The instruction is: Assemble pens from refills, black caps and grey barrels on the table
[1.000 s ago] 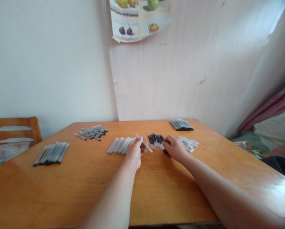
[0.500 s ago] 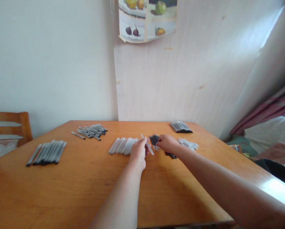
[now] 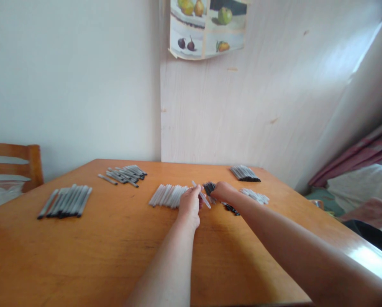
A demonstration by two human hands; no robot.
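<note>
Head view: Above a glossy wooden table (image 3: 114, 251), the left hand (image 3: 190, 205) grips a white tube (image 3: 206, 201); the right hand (image 3: 223, 192), grip hidden; chair (image 3: 35, 164) left of the table, poster (image 3: 205, 36) behind.

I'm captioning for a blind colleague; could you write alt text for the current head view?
A person's left hand holds a pale slim tube over a wooden table, while the right hand is at a pile of thin dark sticks. Whitish tubes lie beside the left hand, black-ended bundles farther out; fruit pictures hang behind.
</note>
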